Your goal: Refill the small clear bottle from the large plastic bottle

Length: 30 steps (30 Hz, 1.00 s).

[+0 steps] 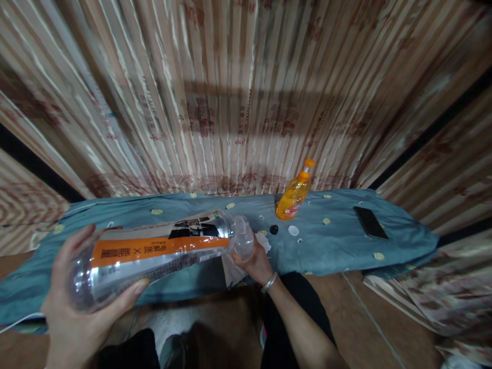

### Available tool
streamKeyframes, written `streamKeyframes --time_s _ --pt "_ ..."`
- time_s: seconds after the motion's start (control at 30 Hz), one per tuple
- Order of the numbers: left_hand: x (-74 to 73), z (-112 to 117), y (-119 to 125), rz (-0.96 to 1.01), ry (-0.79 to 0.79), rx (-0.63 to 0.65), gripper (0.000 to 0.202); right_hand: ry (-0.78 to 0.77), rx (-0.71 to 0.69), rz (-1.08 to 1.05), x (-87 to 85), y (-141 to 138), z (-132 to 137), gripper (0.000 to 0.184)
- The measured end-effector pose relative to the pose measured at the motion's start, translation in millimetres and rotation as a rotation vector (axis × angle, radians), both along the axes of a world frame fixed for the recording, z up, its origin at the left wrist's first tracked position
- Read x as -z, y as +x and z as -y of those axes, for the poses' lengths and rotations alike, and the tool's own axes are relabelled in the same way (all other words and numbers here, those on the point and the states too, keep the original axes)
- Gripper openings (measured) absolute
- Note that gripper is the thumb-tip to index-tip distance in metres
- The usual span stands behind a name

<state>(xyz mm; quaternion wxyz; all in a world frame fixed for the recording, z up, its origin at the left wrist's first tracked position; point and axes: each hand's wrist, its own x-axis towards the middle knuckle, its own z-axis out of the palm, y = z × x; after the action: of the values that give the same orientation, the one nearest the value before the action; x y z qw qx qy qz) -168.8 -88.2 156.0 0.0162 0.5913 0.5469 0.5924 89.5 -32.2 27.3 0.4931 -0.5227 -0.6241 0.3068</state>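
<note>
Big clear plastic bottle [165, 251] held up over near edge of cloth-covered counter [330, 251], L of centre; long axis approx horiz., tilted a bit, base lower L, neck upper R, mouth end pointing R. L hand [75, 320] grips it round the base, thumb on near side. R hand [257, 264] grasps small clear plastic piece [243, 240] at the neck end; whether joined or just touching, can't tell. Label: silver w/ orange band running lengthwise, Chinese chars either side of an "X"; large chars in black & white nr neck, small print illegible. Upright yellow-orange bottle [294, 197] stands further back, red/white label unreadable. Black cap [274, 229], white disc [293, 230] nr it; dark flat slab [371, 223] far R.
</note>
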Motion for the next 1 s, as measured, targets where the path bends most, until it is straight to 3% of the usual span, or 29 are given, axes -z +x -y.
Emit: streamKeyframes --time_s 0.53,1.0 --pt "5.6 -2.3 -7.1 -0.035 0.028 0.022 0.096 0.001 0.004 -0.015 -0.8 -0.9 -0.2 0.068" --pt "1.0 -2.2 -3.9 -0.046 0.035 0.016 0.097 0.002 0.011 0.021 0.5 -0.3 0.1 0.068"
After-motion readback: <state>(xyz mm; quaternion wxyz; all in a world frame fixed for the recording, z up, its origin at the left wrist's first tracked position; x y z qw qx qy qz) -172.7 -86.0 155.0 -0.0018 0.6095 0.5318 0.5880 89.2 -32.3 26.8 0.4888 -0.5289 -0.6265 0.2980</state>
